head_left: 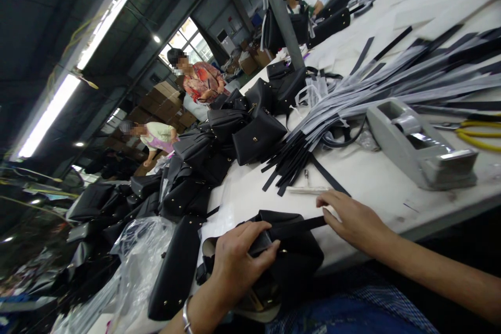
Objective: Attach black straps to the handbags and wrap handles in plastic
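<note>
A black leather bag (pixel 289 258) lies at the near edge of the white table (pixel 376 177), right in front of me. My left hand (pixel 238 261) is closed over the bag's upper edge, fingers wrapped round it. My right hand (pixel 352 219) rests on the table to the right, fingers pinching the end of a black strap (pixel 301 225) that runs across the bag's top. A small pale tool (pixel 307 189) lies on the table just beyond my right hand.
A bundle of black and grey straps (pixel 352 99) fans across the table. A grey tape dispenser (pixel 420 146) and yellow-handled scissors (pixel 479 133) lie at right. Black bags (pixel 235 130) pile up at left, with clear plastic (pixel 133 266) nearby. Other people work farther back.
</note>
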{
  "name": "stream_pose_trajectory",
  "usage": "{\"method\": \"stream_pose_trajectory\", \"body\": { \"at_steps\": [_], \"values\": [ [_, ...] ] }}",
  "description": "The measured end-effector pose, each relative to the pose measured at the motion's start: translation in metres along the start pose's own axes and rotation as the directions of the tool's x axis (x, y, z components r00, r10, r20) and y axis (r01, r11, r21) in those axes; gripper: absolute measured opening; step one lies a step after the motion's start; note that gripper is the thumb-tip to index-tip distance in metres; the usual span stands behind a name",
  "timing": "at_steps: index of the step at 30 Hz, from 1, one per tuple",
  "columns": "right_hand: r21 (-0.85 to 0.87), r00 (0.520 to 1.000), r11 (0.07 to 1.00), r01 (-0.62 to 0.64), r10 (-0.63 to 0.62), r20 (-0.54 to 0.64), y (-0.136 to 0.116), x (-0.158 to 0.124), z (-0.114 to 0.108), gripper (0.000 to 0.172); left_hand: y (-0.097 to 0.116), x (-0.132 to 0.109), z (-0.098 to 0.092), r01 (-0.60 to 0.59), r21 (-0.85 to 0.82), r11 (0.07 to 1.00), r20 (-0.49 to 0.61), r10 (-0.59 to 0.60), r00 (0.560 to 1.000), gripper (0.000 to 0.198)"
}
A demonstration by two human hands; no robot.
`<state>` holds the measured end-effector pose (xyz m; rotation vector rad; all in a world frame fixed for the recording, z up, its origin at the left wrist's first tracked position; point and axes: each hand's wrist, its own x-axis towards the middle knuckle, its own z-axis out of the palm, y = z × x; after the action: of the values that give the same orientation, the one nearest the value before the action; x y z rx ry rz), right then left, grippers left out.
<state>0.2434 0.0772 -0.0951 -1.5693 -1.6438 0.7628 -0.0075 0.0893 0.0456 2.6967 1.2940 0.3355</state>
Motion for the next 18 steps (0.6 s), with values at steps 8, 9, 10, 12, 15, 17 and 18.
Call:
{"method": "stream_pose_trajectory", "body": {
  "at_steps": [8,9,10,12,15,17,18],
  "values": [
    [0.402,0.968,0.891,0.210,-0.248,0.043,-0.059,-0.002,0.021,0.011,0.011,0.004,-0.011,0.294,-0.115,0.949,0.168,-0.273,0.947,0.029],
    [0.437,0.975,0.886,0.157,-0.210,0.075,-0.061,0.000,0.022,0.008,0.012,0.006,-0.013,0.357,-0.153,0.922,0.201,-0.324,0.924,0.032],
    [0.465,0.979,0.878,0.111,-0.178,0.103,-0.063,0.001,0.023,0.006,0.012,0.008,-0.014,0.420,-0.193,0.887,0.236,-0.374,0.897,0.034],
    [0.510,0.979,0.859,0.047,-0.140,0.146,-0.065,0.002,0.024,0.005,0.010,0.012,-0.018,0.530,-0.252,0.810,0.323,-0.446,0.835,0.039],
    [0.536,0.978,0.844,0.016,-0.126,0.169,-0.068,0.001,0.028,0.006,0.006,0.017,-0.023,0.606,-0.287,0.742,0.443,-0.458,0.771,0.040],
    [0.537,0.979,0.844,0.021,-0.127,0.162,-0.070,0.000,0.031,0.008,0.003,0.020,-0.026,0.605,-0.309,0.733,0.485,-0.426,0.764,0.037],
    [0.536,0.980,0.844,0.023,-0.125,0.154,-0.071,-0.001,0.032,0.008,0.002,0.022,-0.026,0.602,-0.315,0.734,0.495,-0.413,0.764,0.035]
  ]
}}
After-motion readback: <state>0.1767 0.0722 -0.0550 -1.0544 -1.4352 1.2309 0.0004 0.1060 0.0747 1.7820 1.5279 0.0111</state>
